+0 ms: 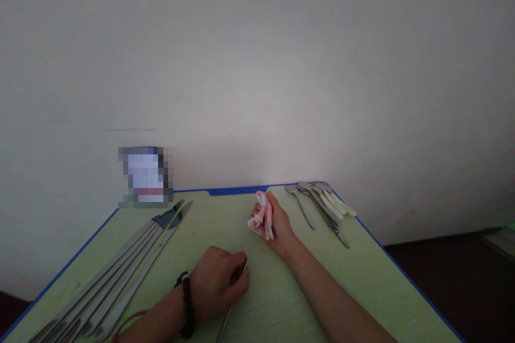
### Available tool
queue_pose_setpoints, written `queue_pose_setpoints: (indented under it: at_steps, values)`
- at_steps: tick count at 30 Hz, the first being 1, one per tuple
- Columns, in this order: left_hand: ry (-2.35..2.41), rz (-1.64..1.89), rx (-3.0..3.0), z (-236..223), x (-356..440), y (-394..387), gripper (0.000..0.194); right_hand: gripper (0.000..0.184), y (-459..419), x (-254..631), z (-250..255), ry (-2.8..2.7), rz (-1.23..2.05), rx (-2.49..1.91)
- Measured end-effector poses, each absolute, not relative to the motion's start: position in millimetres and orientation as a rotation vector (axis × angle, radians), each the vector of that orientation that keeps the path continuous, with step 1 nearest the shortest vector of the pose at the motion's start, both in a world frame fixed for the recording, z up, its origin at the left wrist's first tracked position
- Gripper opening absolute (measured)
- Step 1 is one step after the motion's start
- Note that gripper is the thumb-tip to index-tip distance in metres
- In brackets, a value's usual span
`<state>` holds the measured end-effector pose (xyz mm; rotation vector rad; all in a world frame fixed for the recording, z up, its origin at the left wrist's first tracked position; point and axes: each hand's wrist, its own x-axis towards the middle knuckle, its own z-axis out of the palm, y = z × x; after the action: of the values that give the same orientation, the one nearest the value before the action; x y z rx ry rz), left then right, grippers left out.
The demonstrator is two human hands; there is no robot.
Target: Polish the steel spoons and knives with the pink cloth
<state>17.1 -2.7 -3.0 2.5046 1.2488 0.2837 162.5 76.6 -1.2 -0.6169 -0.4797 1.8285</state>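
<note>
My left hand (pixel 219 281), with a dark bead bracelet at the wrist, is closed on a thin piece of metal cutlery (pixel 224 326). A narrow end shows between thumb and finger, and a shaft runs down below the hand; its kind cannot be made out. Farther forward, my right hand (pixel 277 222) is closed round a crumpled pink and white cloth (pixel 263 217). The hands are apart. Left of them lies a row of long metal table knives (pixel 147 254). Several metal spoons (pixel 303 206) lie to the right of the cloth.
Pale-handled cutlery (pixel 336 206) lies by the spoons at the back right corner. A blurred-out device with a lit screen (pixel 145 174) stands at the back left. The light green table (pixel 225 214) has a blue edge and meets a white wall (pixel 257 91).
</note>
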Motion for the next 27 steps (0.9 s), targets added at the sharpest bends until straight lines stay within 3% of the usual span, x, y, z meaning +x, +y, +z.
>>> queue_pose_setpoints:
  at_steps: [7, 14, 22, 27]
  values:
    - [1.294, 0.402, 2.395, -3.5, 13.9, 2.4, 0.033, 0.036, 67.3, 155.4, -2.9, -0.646, 1.874, -0.765]
    - [1.274, 0.413, 2.364, -4.4, 15.2, 3.3, 0.027, 0.032, 64.3, 152.2, -7.4, -0.773, 1.752, -0.876]
    - [1.111, 0.344, 2.454, -4.4, 14.5, 0.6, 0.024, 0.025, 75.4, 157.7, -8.5, -0.472, 1.762, -0.718]
    - [1.106, 0.330, 2.413, -2.6, 11.9, 1.8, 0.027, 0.031, 74.6, 159.7, -5.5, -0.508, 1.759, -0.656]
